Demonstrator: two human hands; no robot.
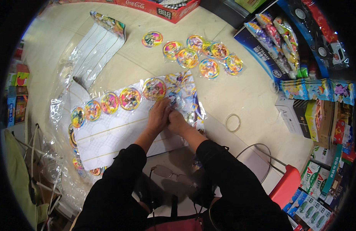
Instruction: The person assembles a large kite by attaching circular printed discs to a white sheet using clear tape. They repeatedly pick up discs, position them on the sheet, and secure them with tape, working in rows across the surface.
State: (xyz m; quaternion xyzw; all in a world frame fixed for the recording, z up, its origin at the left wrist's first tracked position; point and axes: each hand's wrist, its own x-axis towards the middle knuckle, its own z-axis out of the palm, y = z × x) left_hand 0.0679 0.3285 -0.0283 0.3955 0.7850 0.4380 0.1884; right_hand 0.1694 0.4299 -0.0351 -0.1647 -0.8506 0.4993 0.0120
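A long white card sheet (108, 138) with tan stripes lies in front of me, its right end printed in bright colours (181, 82). Round colourful picture discs (130, 98) in clear wrappers run in a row along its far edge. My left hand (159, 114) and my right hand (178, 122) meet over the right part of the sheet, just below the last disc of the row (154, 89). The fingers of both are closed and pressed close together. Shiny clear plastic shows beside the fingertips, but what they pinch is hidden.
Several loose wrapped discs (187, 57) lie on the pale floor beyond the sheet. A folded striped sheet (95, 50) and crumpled clear plastic (58, 154) are at left. A tan ring (232, 123), a red stool (286, 186) and stacked boxes (293, 115) stand at right.
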